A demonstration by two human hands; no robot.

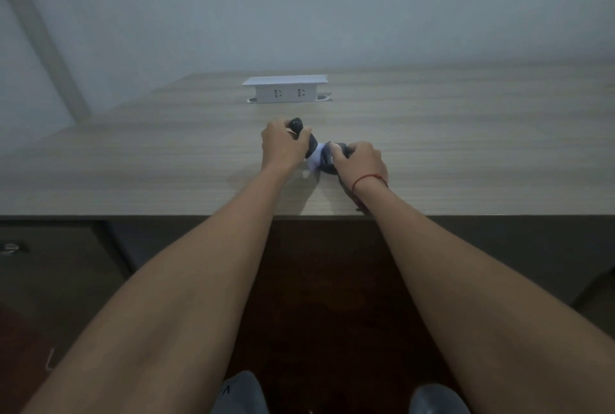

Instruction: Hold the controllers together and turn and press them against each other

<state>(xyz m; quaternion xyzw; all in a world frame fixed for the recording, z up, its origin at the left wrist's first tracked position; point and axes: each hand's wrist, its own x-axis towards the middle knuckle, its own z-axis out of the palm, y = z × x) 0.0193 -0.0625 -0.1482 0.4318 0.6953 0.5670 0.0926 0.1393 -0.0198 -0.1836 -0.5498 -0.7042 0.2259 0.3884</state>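
Both hands meet over a wooden desk (133, 160), near its front edge. My left hand (283, 145) grips a dark rounded object (296, 123) whose top sticks out above the fingers. My right hand (361, 160), with a red string on its wrist, grips a second dark object (327, 165). A white piece (316, 155) shows between the two dark objects; I cannot tell what it is or whether the parts are joined. Fingers hide most of each object.
A white pop-up socket box (284, 89) with two outlets stands on the desk behind the hands. A pale wall rises behind. A dark cabinet front (50, 264) lies under the desk at left. My shoes (239, 393) show on the floor.
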